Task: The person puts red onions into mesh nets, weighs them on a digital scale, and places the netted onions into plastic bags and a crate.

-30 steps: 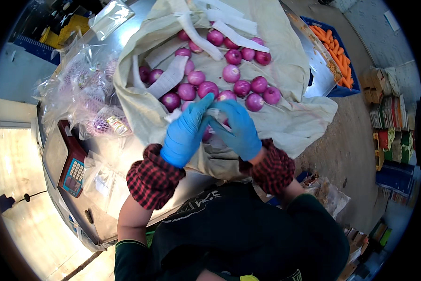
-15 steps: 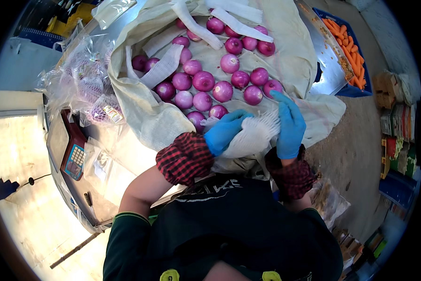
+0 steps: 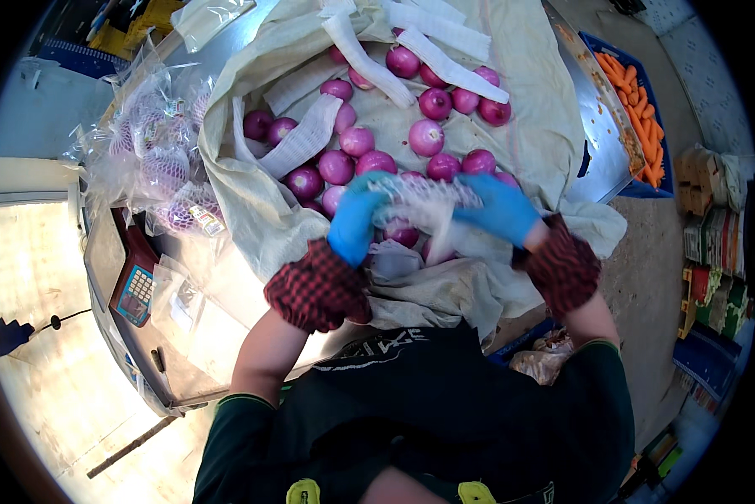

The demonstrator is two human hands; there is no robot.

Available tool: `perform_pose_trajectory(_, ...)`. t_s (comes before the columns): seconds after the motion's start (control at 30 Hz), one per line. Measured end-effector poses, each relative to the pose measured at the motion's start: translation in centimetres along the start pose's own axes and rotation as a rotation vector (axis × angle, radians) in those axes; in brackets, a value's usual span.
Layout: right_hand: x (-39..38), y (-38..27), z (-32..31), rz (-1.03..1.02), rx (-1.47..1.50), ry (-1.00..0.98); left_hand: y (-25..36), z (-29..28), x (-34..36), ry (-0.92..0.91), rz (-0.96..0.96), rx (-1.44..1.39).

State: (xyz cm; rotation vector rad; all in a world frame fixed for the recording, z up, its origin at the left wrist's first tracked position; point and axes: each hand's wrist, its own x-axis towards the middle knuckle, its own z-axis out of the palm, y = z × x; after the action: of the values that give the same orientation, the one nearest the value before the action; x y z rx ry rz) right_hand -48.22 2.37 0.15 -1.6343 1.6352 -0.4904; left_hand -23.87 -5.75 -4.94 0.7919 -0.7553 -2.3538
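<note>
A white foam net sleeve (image 3: 432, 202) is stretched out between my two blue-gloved hands, blurred by motion. My left hand (image 3: 358, 217) grips its left end, and my right hand (image 3: 502, 208) has the other end. Under and around them lie many red onions (image 3: 426, 138) on a pale cloth sack (image 3: 537, 109). The sleeve and my gloves hide some of the onions. More white net sleeves (image 3: 309, 133) lie flat across the onions at the left and far side.
Clear bags of netted onions (image 3: 163, 168) are heaped at the left. Nearer stands a dark red scale (image 3: 134, 286) with a keypad, beside a flat plastic bag (image 3: 176, 294). On the right, a blue crate (image 3: 659, 186) holds carrots (image 3: 638, 118) beyond the metal table edge.
Both hands have moved forward over the onions and farther apart. The net sleeve, bunched near my left hand before, now spans both hands. My right hand's extended fingers have closed on it.
</note>
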Motion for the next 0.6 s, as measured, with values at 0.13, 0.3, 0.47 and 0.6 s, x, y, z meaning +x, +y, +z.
perform_pose_trajectory(0.13, 11.7, 8.1, 3.3, 0.065, -0.361, 0.275, -1.9, 0.2, 5.1, 0.250, 0.192, 0.034)
perform_pose_trajectory(0.3, 16.2, 8.6, 4.9, 0.085, -0.340, 0.140, -2.1, -1.8, 6.8, 0.297, 0.232, 0.119)
perform_pose_trajectory(0.47, 8.8, 0.2, 3.2, -0.128, 0.886, -0.087, 2.0, 1.8, 4.7, 0.021, 0.358, 1.078)
perform_pose_trajectory(0.6, 5.2, -7.2, 0.4, -0.040, -0.444, -0.126, 0.9, 0.8, 3.5, -0.049, 0.275, 1.173)
